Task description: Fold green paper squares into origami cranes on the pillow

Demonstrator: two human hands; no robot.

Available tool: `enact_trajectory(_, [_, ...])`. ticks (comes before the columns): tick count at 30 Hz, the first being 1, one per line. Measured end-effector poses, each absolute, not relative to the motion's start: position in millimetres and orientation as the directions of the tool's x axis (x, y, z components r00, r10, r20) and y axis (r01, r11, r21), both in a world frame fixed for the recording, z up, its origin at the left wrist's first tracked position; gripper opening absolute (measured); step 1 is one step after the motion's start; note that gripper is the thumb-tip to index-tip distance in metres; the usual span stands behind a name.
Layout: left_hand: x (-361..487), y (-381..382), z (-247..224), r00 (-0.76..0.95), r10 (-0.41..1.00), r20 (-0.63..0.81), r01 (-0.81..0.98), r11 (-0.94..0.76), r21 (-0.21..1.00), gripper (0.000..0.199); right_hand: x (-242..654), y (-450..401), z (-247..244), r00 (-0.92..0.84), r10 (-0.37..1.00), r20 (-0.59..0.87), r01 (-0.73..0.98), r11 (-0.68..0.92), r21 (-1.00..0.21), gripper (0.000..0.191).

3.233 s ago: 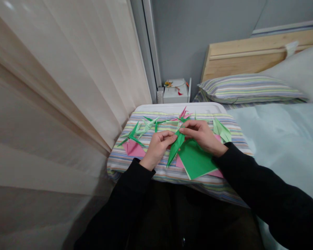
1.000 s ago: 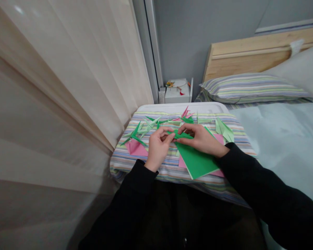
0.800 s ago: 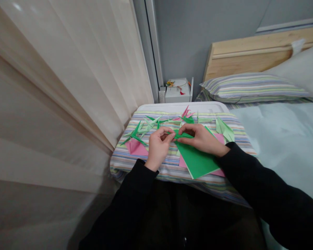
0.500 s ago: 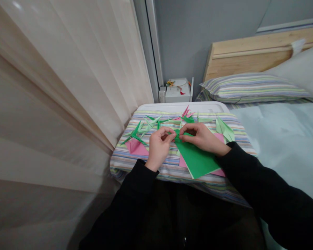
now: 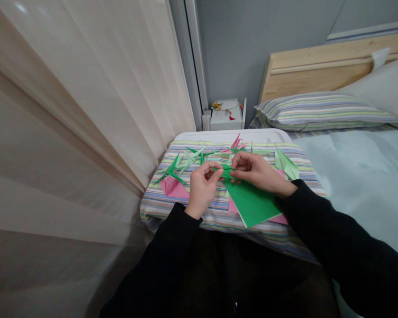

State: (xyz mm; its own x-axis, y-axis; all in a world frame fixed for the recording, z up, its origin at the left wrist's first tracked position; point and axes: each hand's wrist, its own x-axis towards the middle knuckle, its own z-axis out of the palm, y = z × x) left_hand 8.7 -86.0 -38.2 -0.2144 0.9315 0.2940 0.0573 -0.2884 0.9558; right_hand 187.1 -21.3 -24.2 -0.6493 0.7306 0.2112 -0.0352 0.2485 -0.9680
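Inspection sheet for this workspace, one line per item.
Surface: striped cloth over a white board.
Job's things: folded green paper between the hands; green square sheet below it, lying on a pink sheet.
Clutter: dark green paper crane, pale green paper crane, pink paper crane, loose pink square.
Hands: left hand and right hand both pinch the folded green paper; black sleeves.
Cables: nothing seen.
Surroundings: beige curtain, white box, striped pillow, wooden headboard, pale blue bedsheet.
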Motion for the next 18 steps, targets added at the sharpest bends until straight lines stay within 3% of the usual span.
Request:
enact_trajectory(6, [8.5, -86.1, -38.9, -0.216, 0.929, 0.301, 0.069, -0.293, 0.954, 0.011, 187.3, -21.0, -25.5, -0.672, 0.712, 0.202, 0.060, 0.325, -0.944, 0.004])
enact_trajectory(13, [9.1, -84.5, -41.2, -0.254, 0.927, 0.275, 0.045, -0.273, 0.961, 0.014, 185.5, -23.9, -24.0, -0.630, 0.719, 0.293, 0.175, 0.499, -0.849, 0.010])
enact_trajectory(18, [9.5, -83.6, -42.1, -0.240, 0.930, 0.279, 0.028, -0.280, 0.960, 0.013, 185.1, -24.6, -21.9, -0.606, 0.721, 0.335, 0.168, 0.528, -0.832, 0.010])
